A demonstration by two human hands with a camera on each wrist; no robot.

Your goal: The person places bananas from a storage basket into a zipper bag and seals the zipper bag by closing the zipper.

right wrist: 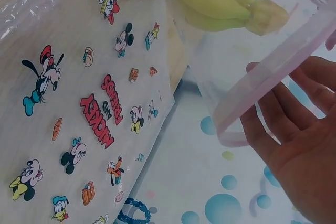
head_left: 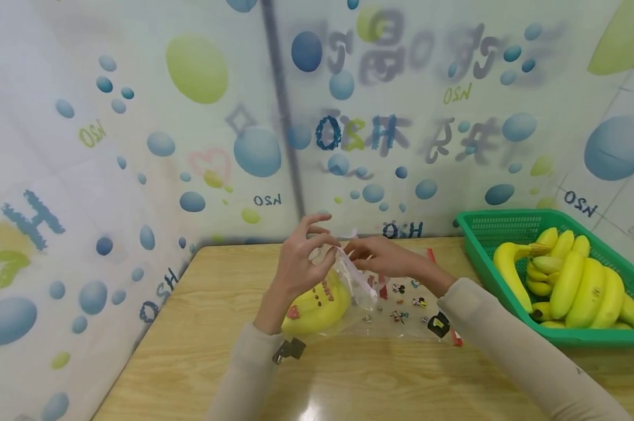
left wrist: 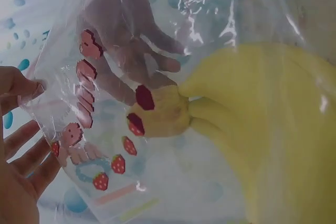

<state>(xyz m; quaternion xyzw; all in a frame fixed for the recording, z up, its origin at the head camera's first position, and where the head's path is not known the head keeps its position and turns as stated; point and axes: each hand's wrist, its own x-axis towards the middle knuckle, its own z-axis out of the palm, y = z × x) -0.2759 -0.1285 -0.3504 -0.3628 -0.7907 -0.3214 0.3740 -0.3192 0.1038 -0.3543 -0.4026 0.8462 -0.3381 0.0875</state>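
A clear zip bag (left wrist: pixel 173 182) printed with strawberries and pink figures holds a bunch of yellow bananas (head_left: pixel 317 318). Its stem end points toward the bag's mouth. With thumb and finger my left hand (head_left: pixel 303 257) pinches one edge of the mouth; the other fingers (left wrist: pixel 37 163) spread beside the film. My right hand (head_left: pixel 382 256) is at the opposite side of the mouth, fingers curled against the pale pink zip strip (right wrist: pixel 278 77). The right thumb is hidden in the right wrist view. Through the film, the right fingers show in the left wrist view.
A second clear bag (right wrist: pixel 52 98) with cartoon prints and a red strip lies flat on the wooden table (head_left: pixel 232 275), beside the bananas. A green basket (head_left: pixel 466 251) of loose bananas (head_left: pixel 592 292) stands at the right. A patterned wall covering (head_left: pixel 348 175) rises behind.
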